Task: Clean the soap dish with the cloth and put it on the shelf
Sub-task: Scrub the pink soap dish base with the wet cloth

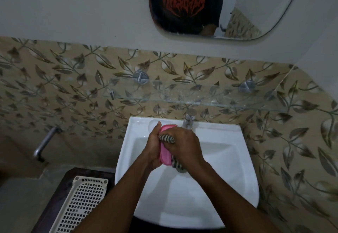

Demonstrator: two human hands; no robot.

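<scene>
Over the white sink (228, 168), my left hand (154, 146) grips a pink soap dish (165, 157) from its left side, holding it on edge. My right hand (184, 147) holds a striped grey-and-white cloth (167, 138) bunched against the dish; a fold of the cloth hangs out below the hand. Most of the dish is hidden between the two hands. A glass shelf (192, 93) on two metal pegs runs along the tiled wall above the sink, with water spots on it.
A chrome tap (189, 118) stands at the back of the sink, just right of the hands. A white perforated basket (82, 203) lies on a dark surface at the lower left. A metal pipe (45, 143) juts from the left wall. A mirror (210, 7) hangs above.
</scene>
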